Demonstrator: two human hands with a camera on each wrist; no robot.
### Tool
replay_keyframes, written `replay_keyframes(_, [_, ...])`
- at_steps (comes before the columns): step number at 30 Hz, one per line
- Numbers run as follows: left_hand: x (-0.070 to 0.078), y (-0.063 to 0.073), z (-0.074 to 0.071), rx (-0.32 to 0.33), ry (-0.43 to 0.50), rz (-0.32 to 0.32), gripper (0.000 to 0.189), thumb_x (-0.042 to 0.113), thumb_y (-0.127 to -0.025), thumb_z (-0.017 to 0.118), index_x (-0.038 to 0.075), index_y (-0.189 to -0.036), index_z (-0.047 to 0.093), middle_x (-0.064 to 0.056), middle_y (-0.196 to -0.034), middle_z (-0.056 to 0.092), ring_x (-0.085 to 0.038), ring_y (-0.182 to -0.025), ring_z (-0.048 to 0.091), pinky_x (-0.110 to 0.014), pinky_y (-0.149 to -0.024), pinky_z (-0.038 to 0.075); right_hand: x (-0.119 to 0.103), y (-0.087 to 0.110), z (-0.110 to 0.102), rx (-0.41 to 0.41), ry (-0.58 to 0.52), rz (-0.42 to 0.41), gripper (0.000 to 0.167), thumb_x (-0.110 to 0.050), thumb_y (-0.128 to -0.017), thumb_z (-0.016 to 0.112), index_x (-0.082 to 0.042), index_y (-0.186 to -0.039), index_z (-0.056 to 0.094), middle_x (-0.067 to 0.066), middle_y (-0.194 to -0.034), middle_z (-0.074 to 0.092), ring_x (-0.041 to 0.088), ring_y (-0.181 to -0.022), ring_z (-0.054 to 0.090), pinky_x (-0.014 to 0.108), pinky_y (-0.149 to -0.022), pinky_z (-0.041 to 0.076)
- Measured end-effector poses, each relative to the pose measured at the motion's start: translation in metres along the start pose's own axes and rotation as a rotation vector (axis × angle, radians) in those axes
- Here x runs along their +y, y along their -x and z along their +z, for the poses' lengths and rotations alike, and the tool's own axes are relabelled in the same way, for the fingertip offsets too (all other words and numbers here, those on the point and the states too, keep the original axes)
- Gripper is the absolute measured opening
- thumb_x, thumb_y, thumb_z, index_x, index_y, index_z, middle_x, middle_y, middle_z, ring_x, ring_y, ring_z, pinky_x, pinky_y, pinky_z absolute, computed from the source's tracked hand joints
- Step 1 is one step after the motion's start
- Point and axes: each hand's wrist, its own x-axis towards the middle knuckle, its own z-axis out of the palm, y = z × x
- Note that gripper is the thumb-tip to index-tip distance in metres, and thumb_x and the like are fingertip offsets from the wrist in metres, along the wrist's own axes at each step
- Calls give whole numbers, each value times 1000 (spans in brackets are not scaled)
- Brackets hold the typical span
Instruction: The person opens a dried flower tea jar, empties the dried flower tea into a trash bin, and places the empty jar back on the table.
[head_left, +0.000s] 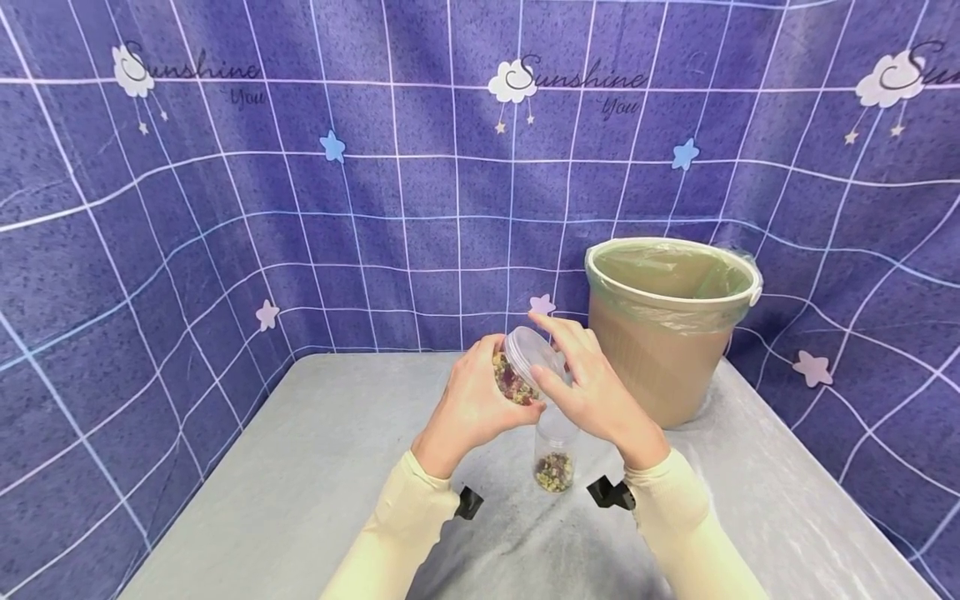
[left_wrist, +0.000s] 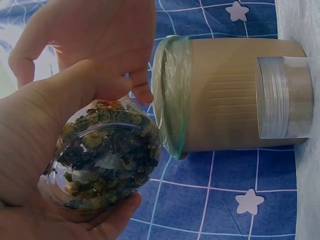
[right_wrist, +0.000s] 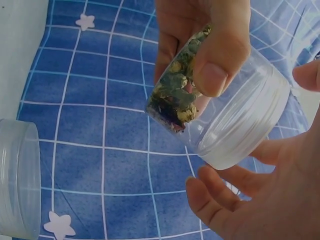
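Head view: the left hand (head_left: 474, 390) covers part of the tilted jar (head_left: 513, 382) of dried flowers, and the right hand (head_left: 596, 392) hides part of its ridged top; whether those fingers touch it is unclear. The inside bottom of the lined bucket (head_left: 660, 358) is hidden. Right wrist view: the left edge crops the standing jar (right_wrist: 19, 180).

We see a grey counter (head_left: 352, 433). On it we find a clear jar (head_left: 556, 447) holding dried flowers (head_left: 554, 474) and, farther back, a lined tan bin (head_left: 652, 362).
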Motion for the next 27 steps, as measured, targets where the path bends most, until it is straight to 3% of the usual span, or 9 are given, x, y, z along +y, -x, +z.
replay_keyframes(10, [2,0,1,10,-15,2,86,36,-62,93,7,-134,56,-3,-117,64,-23,-106,63,-41,-89,54,-9,-1,8,31,28,119,63,-44,-97,64,-20,-154,49,5,-141,56,27,-131,47,48,-105,42])
replay_keyframes(18, [2,1,3,29,-33,15,83,33,-60,93,6,-130,58,-4,-115,65,-25,-107,63,-43,-92,53,-13,0,13,20,33,238,65,-57,-97,61,-25,-152,51,2,-132,57,22,-124,52,45,-105,43])
replay_keyframes(27, [3,0,6,31,-38,20,81,31,-59,93,6,-129,59,-4,-114,66,-26,-106,63,-43,-90,54,-14,-1,14,31,32,290,68,-60,-95,62,-23,-151,51,3,-129,57,22,-113,58,44,-97,48])
